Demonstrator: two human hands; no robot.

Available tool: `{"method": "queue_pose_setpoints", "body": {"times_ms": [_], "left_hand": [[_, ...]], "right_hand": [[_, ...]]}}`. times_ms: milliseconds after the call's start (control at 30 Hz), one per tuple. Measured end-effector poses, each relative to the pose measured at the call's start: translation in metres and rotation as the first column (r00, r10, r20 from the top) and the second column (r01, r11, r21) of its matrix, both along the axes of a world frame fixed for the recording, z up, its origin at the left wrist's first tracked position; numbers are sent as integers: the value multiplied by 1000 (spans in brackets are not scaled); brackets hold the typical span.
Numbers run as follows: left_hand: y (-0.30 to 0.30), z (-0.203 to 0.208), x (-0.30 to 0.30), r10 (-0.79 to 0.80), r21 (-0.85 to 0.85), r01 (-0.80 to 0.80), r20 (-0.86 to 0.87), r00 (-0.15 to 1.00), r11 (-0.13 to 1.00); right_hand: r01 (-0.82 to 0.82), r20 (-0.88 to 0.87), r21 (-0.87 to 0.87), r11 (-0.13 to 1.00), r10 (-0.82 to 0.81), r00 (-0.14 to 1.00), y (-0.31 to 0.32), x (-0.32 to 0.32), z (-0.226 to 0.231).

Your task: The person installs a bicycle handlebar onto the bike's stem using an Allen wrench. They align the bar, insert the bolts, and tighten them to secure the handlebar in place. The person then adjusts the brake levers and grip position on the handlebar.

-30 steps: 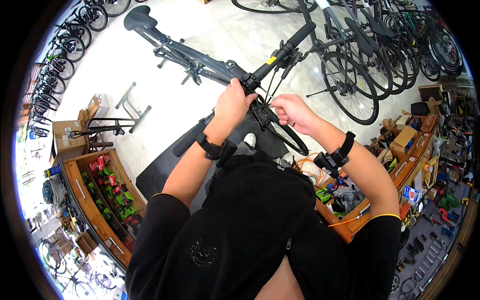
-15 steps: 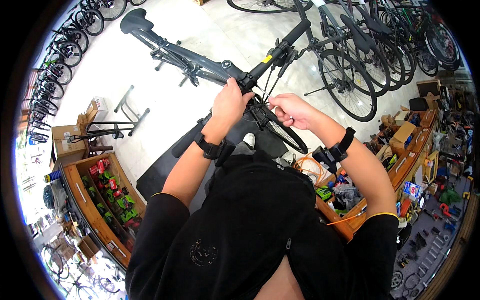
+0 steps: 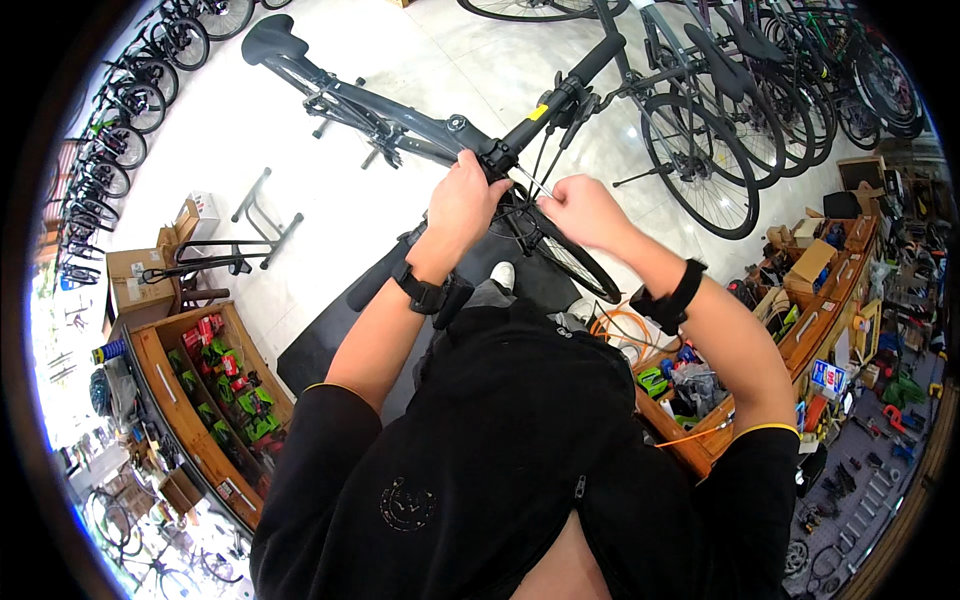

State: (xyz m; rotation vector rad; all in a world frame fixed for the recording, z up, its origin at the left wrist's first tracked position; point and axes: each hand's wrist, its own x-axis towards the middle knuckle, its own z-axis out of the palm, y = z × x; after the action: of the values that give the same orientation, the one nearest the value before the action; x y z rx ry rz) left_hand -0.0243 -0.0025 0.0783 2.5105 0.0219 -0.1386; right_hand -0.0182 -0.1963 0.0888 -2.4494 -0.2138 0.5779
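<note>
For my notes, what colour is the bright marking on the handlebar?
The marking on the handlebar is yellow, best seen in the head view.

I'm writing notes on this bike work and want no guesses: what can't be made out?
All in the head view:
- Middle of the handlebar: hidden by the left hand.
- Far end of the thin silver tool: hidden inside the right hand.
- What the tool's tip meets: too small to tell.
- Topmost wheel: cut off by the upper edge.
</note>
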Motion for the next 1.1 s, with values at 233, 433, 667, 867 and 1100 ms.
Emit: {"method": "queue_pose_setpoints", "body": {"times_ms": [233,433,667,867,1100], "left_hand": [[0,-1,2,18,-23,-18,-33,999,1000],[1,-8,3,-9,-27,9,24,1000,1000],[1,-6,3,-1,-27,1,-5,1000,1000],[0,-5,2,-1,-17,1,13,1000,1000],[2,-8,2,-12,-16,12,26,1000,1000]], "right_hand": [[274,-379,487,830,-82,922,-14,8,-25],[460,-654,432,776,-82,752,-4,4,-6],[75,-200,283,956,-18,980,-8,9,-24],[391,-650,166,905,-198,734,5,16,15],[-78,220,-299,951,149,964,12,-2,25]]}}
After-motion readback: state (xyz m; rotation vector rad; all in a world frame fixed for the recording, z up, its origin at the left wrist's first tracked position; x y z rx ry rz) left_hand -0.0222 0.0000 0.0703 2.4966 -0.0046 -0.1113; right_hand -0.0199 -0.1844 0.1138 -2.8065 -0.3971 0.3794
